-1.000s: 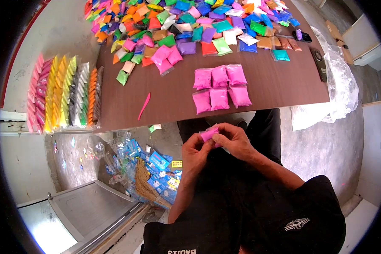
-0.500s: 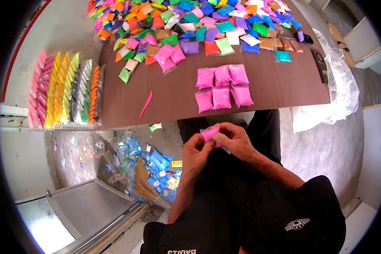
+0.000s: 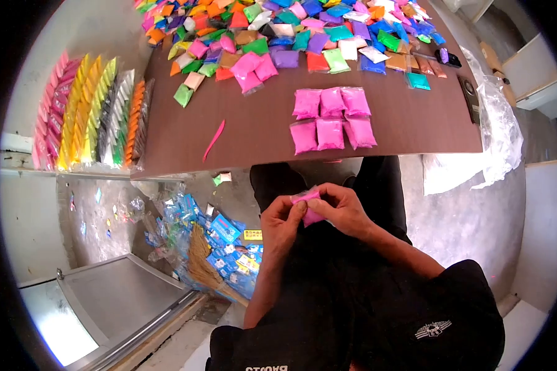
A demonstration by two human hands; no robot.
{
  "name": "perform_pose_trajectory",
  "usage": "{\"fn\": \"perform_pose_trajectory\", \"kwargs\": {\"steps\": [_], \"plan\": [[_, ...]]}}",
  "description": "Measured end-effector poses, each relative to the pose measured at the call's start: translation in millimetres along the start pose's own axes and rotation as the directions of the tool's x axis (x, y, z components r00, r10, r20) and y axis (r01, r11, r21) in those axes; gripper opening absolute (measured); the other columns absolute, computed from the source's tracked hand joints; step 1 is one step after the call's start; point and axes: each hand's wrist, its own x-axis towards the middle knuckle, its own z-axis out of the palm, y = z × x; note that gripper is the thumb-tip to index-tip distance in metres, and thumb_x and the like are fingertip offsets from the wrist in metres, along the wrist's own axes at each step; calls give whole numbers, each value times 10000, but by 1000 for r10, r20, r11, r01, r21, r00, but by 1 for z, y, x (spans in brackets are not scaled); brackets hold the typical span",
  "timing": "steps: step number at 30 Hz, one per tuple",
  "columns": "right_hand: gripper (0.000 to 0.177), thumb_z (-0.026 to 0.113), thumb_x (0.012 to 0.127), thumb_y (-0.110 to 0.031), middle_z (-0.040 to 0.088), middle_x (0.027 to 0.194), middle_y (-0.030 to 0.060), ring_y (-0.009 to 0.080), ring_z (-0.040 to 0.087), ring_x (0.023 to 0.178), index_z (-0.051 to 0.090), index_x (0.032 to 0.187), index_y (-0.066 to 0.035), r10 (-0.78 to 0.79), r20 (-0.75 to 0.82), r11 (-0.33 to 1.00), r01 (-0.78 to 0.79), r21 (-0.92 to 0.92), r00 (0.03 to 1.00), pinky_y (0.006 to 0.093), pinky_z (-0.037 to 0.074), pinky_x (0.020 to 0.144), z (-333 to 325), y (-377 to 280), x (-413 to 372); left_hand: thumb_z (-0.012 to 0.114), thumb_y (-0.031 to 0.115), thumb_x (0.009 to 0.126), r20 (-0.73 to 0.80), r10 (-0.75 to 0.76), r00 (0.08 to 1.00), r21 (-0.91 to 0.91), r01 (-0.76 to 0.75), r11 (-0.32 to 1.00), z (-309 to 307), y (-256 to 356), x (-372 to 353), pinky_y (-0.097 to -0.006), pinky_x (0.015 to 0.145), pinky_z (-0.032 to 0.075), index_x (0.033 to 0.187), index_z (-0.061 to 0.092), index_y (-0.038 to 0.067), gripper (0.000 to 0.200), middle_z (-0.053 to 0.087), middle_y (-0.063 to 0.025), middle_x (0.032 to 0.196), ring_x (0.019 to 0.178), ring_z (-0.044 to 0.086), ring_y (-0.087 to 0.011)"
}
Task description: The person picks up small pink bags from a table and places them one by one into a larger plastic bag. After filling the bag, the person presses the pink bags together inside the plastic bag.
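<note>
Between my two hands, above my lap and just off the table's front edge, is a small clear bag of pink material (image 3: pixel 314 217). My left hand (image 3: pixel 281 224) pinches its left side near the top with thumb and fingers. From the right, my right hand (image 3: pixel 342 210) grips the same bag, its thumb pressed on the front. On the table (image 3: pixel 254 130) beyond, several similar pink bags (image 3: pixel 330 135) lie in two rows. A pink plastic knife-like tool (image 3: pixel 215 140) rests to their left.
A heap of small coloured bags (image 3: pixel 284 59) covers the table's far side. Long packs of twisted coloured material (image 3: pixel 86 117) stand at the left. A dark device (image 3: pixel 469 99) lies near the right edge. Below left are a straw broom (image 3: pixel 200 256) and blue packaging (image 3: pixel 229 263).
The pink bag has turned in my fingers, and more of it now hangs below my thumbs. Both hands still hold it. The whole view has shifted slightly.
</note>
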Motion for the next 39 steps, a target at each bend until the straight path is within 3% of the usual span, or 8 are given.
{"fn": "perform_pose_trajectory", "kwargs": {"steps": [4, 12, 15, 17, 23, 26, 33, 39], "plan": [[183, 709, 1027, -157, 704, 934, 0, 71, 638, 844, 732, 1120, -1, 114, -7, 993, -114, 8, 993, 245, 532, 753, 6, 6, -3, 729, 147, 1027, -28, 23, 999, 32, -22, 999, -8, -13, -4, -233, 766, 508, 1079, 726, 16, 141, 716, 20, 918, 831, 629, -61], [118, 680, 1037, -91, 698, 936, -17, 55, 618, 858, 736, 1086, 1, 48, -7, 999, -48, 0, 999, 227, 513, 773, 33, 4, 6, 724, 162, 1042, -36, -43, 998, -56, 41, 998, -30, -16, -9, -224, 749, 509, 1105, 724, 1, 174, 710, 15, 918, 844, 622, -48], [124, 685, 1038, -98, 704, 956, -14, 54, 620, 877, 737, 1090, 2, 58, 1, 993, -57, -104, 998, 228, 515, 780, 46, 1, 12, 721, 166, 1042, -59, 46, 997, -27, -48, 998, -42, -17, -7, -229, 752, 512, 1102, 720, -2, 178, 706, 15, 915, 846, 620, -50], [135, 687, 1041, -105, 706, 951, -10, 55, 623, 881, 737, 1096, 7, 68, -18, 997, -68, -37, 998, 231, 517, 782, 58, 3, 14, 717, 175, 1043, -82, 45, 996, 80, -38, 996, -51, -11, -10, -240, 757, 517, 1100, 719, -2, 186, 706, 6, 911, 839, 622, -58], [149, 673, 1043, -106, 718, 972, 4, 64, 634, 895, 730, 1101, 19, 30, 78, 980, -14, -198, 996, 240, 526, 801, 66, -3, 26, 714, 191, 1043, -133, 36, 990, -116, -52, 992, -61, -9, -12, -257, 772, 527, 1073, 721, -4, 198, 714, -13, 905, 844, 632, -82], [150, 679, 1038, -111, 722, 987, 10, 70, 637, 906, 732, 1091, 20, 21, 100, 961, 7, -275, 995, 245, 527, 808, 75, -9, 30, 721, 161, 1040, -153, 43, 987, -42, -50, 998, -73, -12, -9, -253, 787, 523, 1080, 712, 2, 165, 708, -11, 950, 890, 631, -75], [146, 681, 1038, -118, 707, 961, 0, 70, 627, 891, 734, 1065, 15, 56, 104, 982, -36, -185, 993, 247, 522, 804, 94, -10, 35, 719, 167, 1042, -277, 123, 953, -45, -140, 989, -81, -13, -12, -253, 768, 526, 1087, 711, 0, 172, 712, -6, 956, 864, 634, -71], [158, 670, 1057, -138, 682, 926, -31, 55, 595, 869, 734, 1065, 7, -7, 69, 977, 22, -211, 998, 236, 498, 785, 97, -13, 41, 717, 156, 1041, -212, 31, 977, -197, -74, 978, -80, -3, -15, -244, 763, 524, 1110, 707, -3, 174, 714, 0, 970, 865, 633, -61]]}}
